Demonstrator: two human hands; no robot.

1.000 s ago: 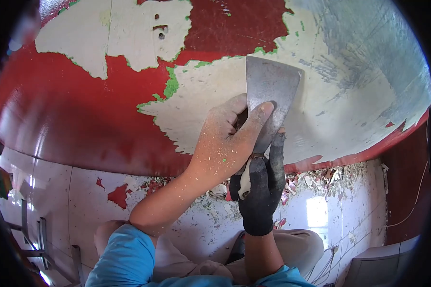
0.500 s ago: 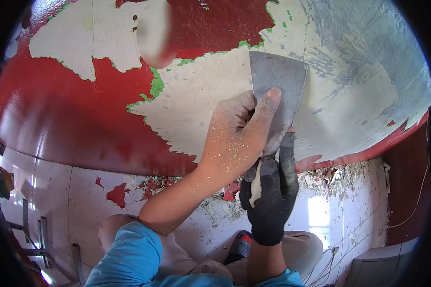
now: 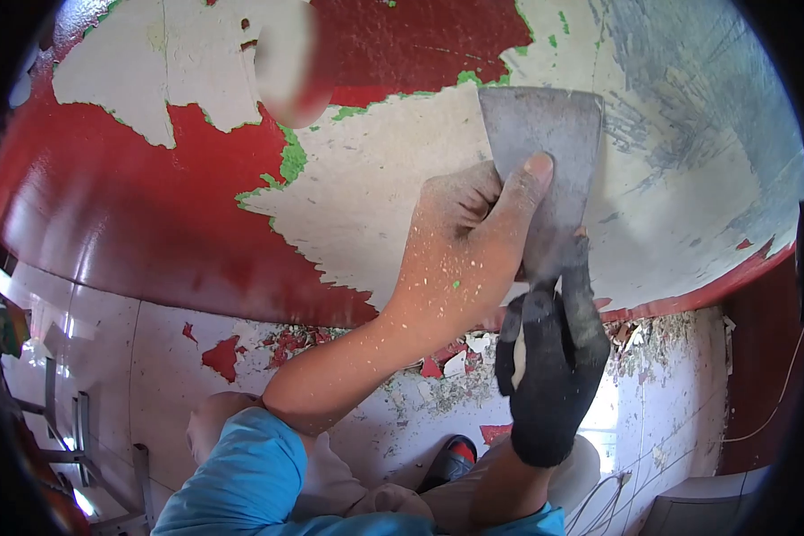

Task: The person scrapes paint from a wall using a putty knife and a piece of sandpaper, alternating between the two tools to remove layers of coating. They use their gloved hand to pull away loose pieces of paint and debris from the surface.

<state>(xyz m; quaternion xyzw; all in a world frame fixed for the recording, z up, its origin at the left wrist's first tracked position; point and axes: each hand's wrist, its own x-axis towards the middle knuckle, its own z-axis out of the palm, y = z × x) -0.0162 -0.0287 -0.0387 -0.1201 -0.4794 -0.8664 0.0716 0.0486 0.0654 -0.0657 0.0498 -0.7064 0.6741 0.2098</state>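
A wide metal paint scraper (image 3: 549,125) is held up in front of the curved surface, blade edge pointing away from me. My left hand (image 3: 464,241), bare and dusted with pale flakes, grips the blade with its thumb flat on the metal and its other fingers curled behind. The black-gloved right hand (image 3: 554,371) is closed around the pale handle, one finger stretched along the blade's side. Behind the tool, the large rounded surface (image 3: 348,179) shows bare cream areas bordered by red paint (image 3: 170,241) and ragged green edges (image 3: 292,156). Whether the blade touches it, I cannot tell.
Red and pale paint chips (image 3: 221,357) litter the white tiled floor (image 3: 170,357) below the surface. Metal legs (image 3: 80,438) stand at left. At lower right are cables (image 3: 607,505) and a grey box-like object (image 3: 706,500). A dark shoe (image 3: 451,460) shows beneath me.
Both hands and the scraper have shifted to the right, with the blade slightly higher. The gloved hand has swung outward to the right. Both grips stay closed on the tool.
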